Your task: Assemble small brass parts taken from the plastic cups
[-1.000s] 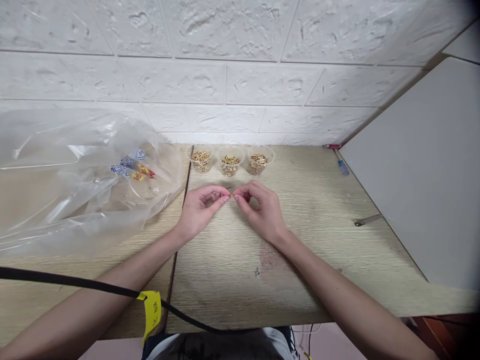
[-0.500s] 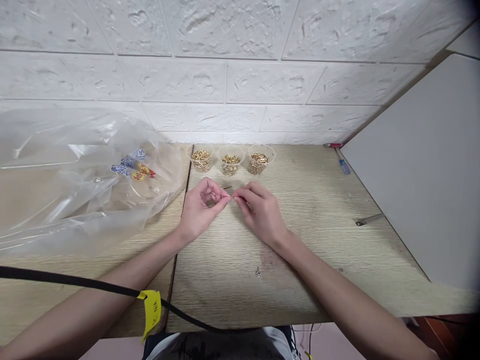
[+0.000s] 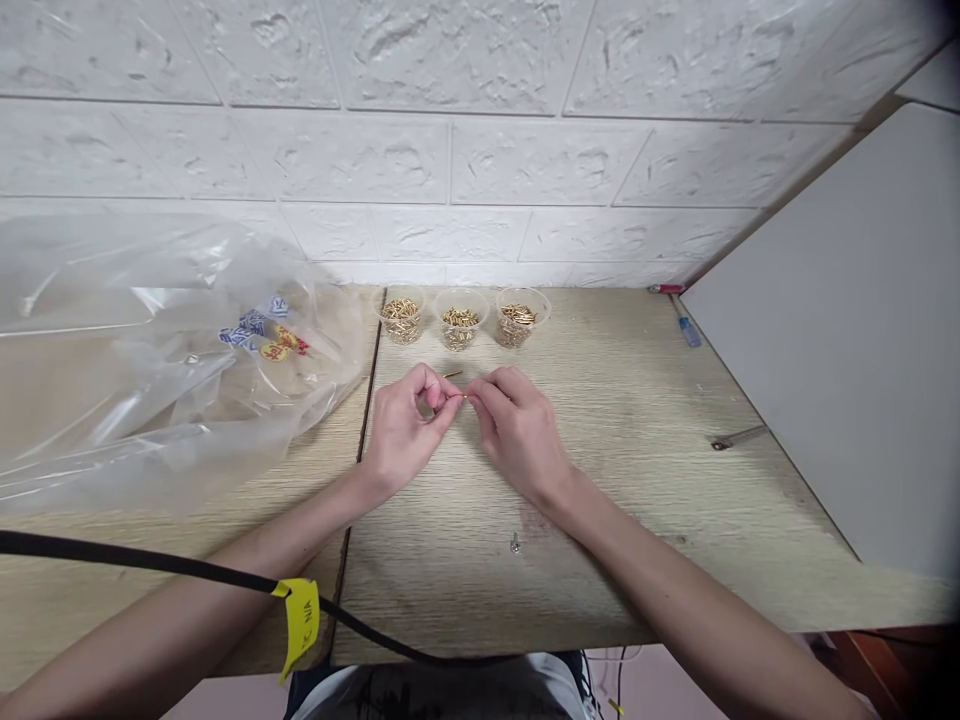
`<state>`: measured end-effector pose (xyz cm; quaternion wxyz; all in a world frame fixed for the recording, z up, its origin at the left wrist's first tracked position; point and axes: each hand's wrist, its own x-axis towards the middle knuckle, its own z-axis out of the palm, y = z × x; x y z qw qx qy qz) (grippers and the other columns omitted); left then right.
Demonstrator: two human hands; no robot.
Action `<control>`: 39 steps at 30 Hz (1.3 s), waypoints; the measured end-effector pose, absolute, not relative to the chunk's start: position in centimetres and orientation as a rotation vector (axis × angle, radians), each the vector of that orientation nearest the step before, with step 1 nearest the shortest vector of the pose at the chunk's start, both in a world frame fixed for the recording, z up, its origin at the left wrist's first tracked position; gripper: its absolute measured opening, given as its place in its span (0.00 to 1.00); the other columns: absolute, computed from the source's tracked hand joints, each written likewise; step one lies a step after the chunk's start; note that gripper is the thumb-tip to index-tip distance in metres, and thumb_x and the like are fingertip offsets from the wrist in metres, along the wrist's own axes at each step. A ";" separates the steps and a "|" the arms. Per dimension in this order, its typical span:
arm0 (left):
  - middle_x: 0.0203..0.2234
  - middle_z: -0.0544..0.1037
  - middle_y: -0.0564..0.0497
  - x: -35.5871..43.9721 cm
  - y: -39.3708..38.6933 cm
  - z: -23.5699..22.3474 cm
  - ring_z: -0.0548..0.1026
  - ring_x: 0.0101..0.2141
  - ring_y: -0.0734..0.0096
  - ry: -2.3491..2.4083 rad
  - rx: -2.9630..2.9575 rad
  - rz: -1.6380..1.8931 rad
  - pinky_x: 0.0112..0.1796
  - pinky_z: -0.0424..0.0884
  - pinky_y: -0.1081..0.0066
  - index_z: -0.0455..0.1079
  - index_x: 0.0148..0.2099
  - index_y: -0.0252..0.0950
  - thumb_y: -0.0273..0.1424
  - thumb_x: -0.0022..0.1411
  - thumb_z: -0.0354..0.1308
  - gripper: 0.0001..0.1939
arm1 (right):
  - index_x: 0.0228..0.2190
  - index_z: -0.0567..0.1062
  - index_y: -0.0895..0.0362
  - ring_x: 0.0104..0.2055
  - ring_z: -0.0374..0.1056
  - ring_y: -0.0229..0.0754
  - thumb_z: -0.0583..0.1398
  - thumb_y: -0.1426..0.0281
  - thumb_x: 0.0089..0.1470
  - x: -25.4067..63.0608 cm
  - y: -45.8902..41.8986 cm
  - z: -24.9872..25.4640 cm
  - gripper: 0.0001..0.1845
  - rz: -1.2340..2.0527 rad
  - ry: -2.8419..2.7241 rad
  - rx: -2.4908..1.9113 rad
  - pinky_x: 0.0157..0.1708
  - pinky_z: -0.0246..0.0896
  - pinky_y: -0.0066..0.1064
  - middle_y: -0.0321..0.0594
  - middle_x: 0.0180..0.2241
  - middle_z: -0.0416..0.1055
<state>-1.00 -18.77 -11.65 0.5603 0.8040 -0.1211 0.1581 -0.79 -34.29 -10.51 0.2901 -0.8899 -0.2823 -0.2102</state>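
Piece of golden metal (image 3: 465, 397) sits between left hand (image 3: 403, 428) and right hand (image 3: 523, 432), both pinching it.

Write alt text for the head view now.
A left hand and right hand pinch a tiny gold-coloured piece over a wood-grain table. Behind stand three clear plastic cups of gold-coloured metal pins; a clear plastic bag lies at left.

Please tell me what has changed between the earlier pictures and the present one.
The right hand has curled its fingers inward, closing the gap seen beside its thumb. The left hand has bent its fingers a little more. Nothing was visibly let go: both hands' fingertips still meet at a tiny golden piece. The three clear cups and plastic bag stayed put.
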 end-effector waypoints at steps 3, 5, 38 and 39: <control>0.28 0.77 0.53 -1.0 -18.6 -11.6 0.74 0.30 0.74 -0.301 1.949 0.369 0.31 0.68 0.73 0.54 0.27 0.36 0.26 0.58 0.59 0.15 | 0.33 0.75 0.59 0.34 0.64 0.45 0.50 0.78 0.60 -0.8 -34.2 -10.6 0.14 -0.562 -0.763 -2.364 0.33 0.62 0.35 0.46 0.31 0.70; 0.28 0.77 0.52 -1.0 -18.5 -11.6 0.75 0.31 0.74 -0.302 1.939 0.357 0.32 0.69 0.73 0.55 0.27 0.36 0.27 0.58 0.60 0.15 | 0.33 0.75 0.61 0.34 0.65 0.44 0.51 0.78 0.60 -0.8 -34.2 -10.6 0.13 -0.545 -0.739 -2.322 0.33 0.62 0.35 0.47 0.32 0.70; 0.20 0.70 0.55 -0.8 -17.7 -10.7 0.65 0.22 0.79 -0.429 1.917 0.373 0.23 0.62 0.76 0.76 0.32 0.35 0.29 0.58 0.61 0.05 | 0.28 0.73 0.58 0.27 0.62 0.37 0.57 0.67 0.57 0.0 -34.6 -10.1 0.09 -0.088 -0.406 -1.951 0.27 0.56 0.28 0.37 0.25 0.70; 0.20 0.70 0.55 -0.8 -17.7 -10.7 0.65 0.21 0.79 -0.419 1.909 0.373 0.23 0.62 0.76 0.76 0.32 0.35 0.30 0.58 0.61 0.05 | 0.28 0.73 0.58 0.27 0.62 0.37 0.57 0.67 0.57 -0.1 -34.5 -10.1 0.10 -0.092 -0.404 -1.952 0.26 0.56 0.28 0.37 0.25 0.70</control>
